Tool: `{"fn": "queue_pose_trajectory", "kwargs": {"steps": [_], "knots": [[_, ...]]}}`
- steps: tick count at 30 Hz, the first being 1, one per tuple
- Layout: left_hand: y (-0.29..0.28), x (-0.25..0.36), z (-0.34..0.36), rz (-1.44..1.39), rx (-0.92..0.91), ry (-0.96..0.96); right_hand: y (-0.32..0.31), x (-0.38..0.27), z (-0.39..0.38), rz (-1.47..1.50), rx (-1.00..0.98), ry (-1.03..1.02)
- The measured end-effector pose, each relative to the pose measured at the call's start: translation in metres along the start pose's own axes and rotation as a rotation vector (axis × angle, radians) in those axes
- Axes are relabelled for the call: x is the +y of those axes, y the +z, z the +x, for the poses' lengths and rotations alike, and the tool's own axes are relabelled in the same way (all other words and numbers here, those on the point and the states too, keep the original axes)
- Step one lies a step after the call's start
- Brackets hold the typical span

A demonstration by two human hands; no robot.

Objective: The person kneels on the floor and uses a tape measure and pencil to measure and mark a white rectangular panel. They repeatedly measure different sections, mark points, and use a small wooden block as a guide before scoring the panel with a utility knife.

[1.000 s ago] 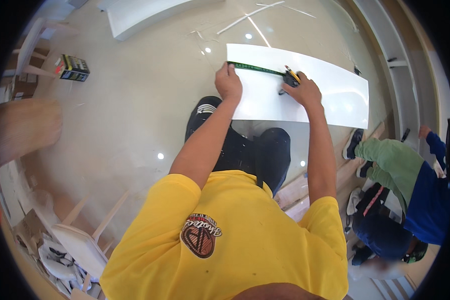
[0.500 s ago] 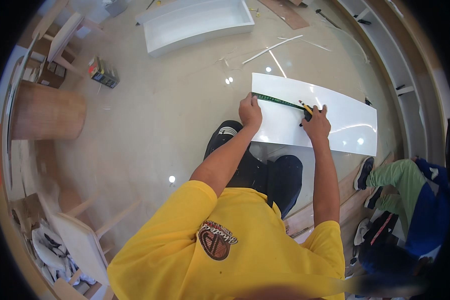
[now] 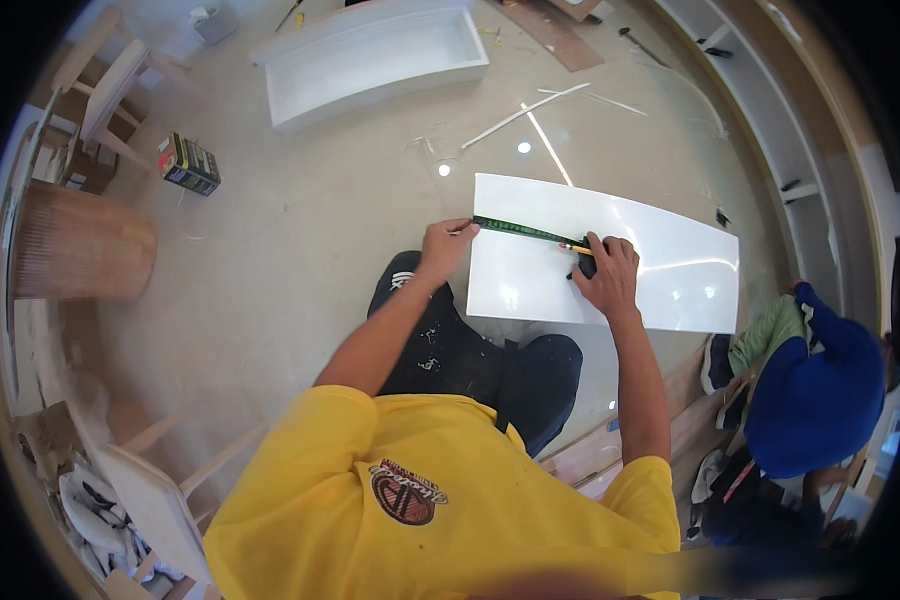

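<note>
A glossy white panel (image 3: 690, 275) lies in front of my knees. Across it stretches the green blade of a tape measure (image 3: 526, 230). My left hand (image 3: 448, 247) pinches the blade's end at the panel's left edge. Over the panel's middle, my right hand (image 3: 610, 276) grips the dark tape case, which its fingers partly cover. A yellow pencil (image 3: 576, 249) also sits in that hand, its tip pointing left along the blade.
A white open box (image 3: 380, 70) lies on the floor ahead, near thin white strips (image 3: 525, 115). To the left are a metal can (image 3: 188, 163), a round wooden stool (image 3: 85, 240) and pale chairs (image 3: 155, 500). Someone in blue (image 3: 815, 395) crouches at right, below white shelving (image 3: 805, 190).
The view has shifted, and the panel sits lower in it. My left hand has moved out to the panel's edge. The pencil lies flatter. The person at right leans further forward.
</note>
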State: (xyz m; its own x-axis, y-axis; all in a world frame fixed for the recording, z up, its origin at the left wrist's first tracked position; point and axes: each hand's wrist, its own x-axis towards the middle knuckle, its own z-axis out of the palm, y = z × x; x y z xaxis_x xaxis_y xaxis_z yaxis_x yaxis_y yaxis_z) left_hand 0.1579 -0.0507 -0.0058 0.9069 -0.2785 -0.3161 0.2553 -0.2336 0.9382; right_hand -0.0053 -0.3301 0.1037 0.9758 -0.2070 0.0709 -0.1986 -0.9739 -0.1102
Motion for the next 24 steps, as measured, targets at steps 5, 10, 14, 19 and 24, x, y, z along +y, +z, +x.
{"fn": "queue_pose_trajectory", "kwargs": {"steps": [5, 10, 14, 19, 24], "knots": [[-0.118, 0.041, 0.167, -0.280, 0.118, -0.122, 0.020, -0.015, 0.011, 0.043, 0.022, 0.065], [-0.214, 0.127, 0.463, -1.049, 0.219, -0.222, 0.015, -0.031, 0.027, -0.021, -0.095, 0.172], [-0.255, 0.185, 0.602, -0.972, 0.293, -0.227, 0.006, -0.033, 0.040, -0.001, -0.244, 0.138], [-0.294, 0.168, 0.716, -1.004, 0.348, -0.232, 0.003, -0.036, 0.048, 0.020, -0.317, 0.204], [-0.340, 0.030, 0.873, -0.467, 0.246, 0.189, -0.001, -0.043, 0.051, -0.006, -0.352, 0.236]]}}
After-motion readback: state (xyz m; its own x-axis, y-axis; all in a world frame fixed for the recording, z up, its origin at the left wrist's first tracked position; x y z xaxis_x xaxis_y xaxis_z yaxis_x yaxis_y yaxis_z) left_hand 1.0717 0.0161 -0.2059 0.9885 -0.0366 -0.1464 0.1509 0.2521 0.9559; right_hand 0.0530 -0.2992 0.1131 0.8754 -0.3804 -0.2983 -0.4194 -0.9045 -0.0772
